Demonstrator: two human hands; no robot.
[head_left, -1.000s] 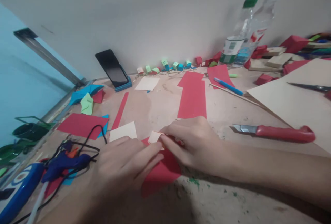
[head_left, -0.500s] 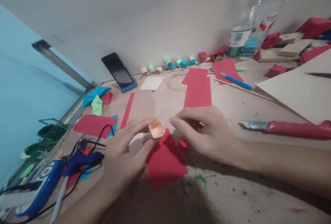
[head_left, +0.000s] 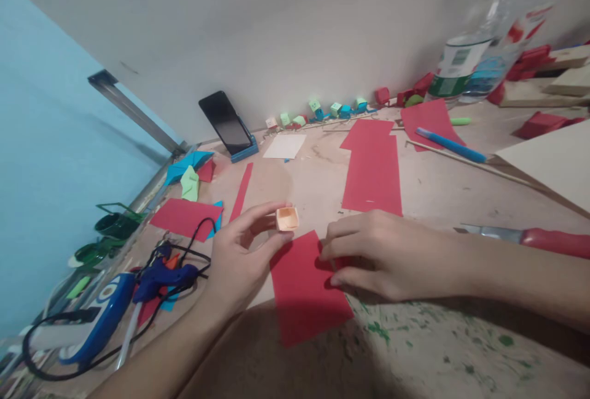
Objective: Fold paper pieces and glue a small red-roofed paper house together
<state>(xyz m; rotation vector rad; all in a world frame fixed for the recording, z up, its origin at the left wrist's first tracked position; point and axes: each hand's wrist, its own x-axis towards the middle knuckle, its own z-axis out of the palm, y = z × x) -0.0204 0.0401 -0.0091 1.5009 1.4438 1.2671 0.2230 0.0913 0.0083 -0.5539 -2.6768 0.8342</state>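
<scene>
Between the thumb and fingertips of my left hand (head_left: 251,248) is a small open paper box (head_left: 287,219), its pale orange inside facing up. Below it a red paper sheet (head_left: 308,294) lies flat on the table. My right hand (head_left: 382,254) is down at the right edge of this sheet, fingers bent and thumb below them. A bit of red shows between that thumb and the fingers, mostly hidden, so I cannot tell what it is.
A red-handled knife (head_left: 553,242) lies at right. Behind are red paper (head_left: 373,171), a blue pen (head_left: 452,145), plastic bottles (head_left: 461,67) and several tiny paper figures (head_left: 335,110). Left stand a phone (head_left: 225,122) and a blue glue gun (head_left: 166,276) with its cord.
My right hand has come down to the sheet's right edge, covering a small red piece that showed there before. My left hand still holds the box. The view has shifted.
</scene>
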